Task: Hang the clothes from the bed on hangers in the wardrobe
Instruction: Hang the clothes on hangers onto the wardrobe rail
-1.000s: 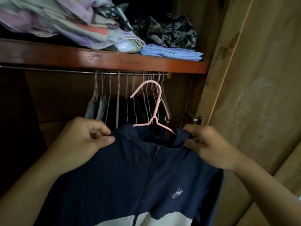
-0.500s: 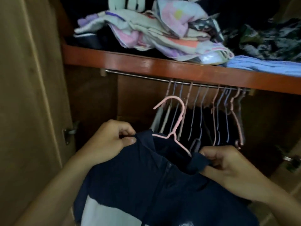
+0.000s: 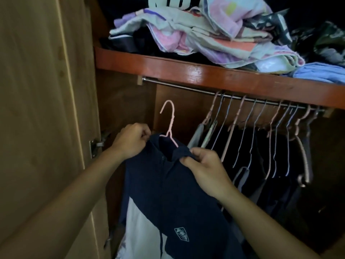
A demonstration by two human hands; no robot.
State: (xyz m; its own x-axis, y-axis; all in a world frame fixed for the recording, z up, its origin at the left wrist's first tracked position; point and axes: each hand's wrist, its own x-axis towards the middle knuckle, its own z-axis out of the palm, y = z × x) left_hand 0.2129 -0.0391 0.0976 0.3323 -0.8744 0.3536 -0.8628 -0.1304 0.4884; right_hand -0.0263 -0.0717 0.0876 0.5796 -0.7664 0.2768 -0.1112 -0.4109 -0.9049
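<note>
A navy jacket (image 3: 168, 186) with a white lower panel and a small chest logo hangs on a pink wire hanger (image 3: 170, 120), whose hook points up below the metal rail (image 3: 179, 86). My left hand (image 3: 131, 140) pinches the jacket's left shoulder by the collar. At the collar's right side my right hand (image 3: 202, 170) pinches the fabric. The hook sits under the bare left stretch of the rail, not touching it.
Several pink and blue hangers (image 3: 261, 128) with dark clothes fill the rail's right part. A reddish shelf (image 3: 205, 73) above carries piled folded clothes (image 3: 205, 34). The open wooden wardrobe door (image 3: 41, 109) stands close on the left.
The view has swung from the wardrobe's right side to its left. Both hands have carried the jacket and hanger left, past the hung clothes, to the bare rail section.
</note>
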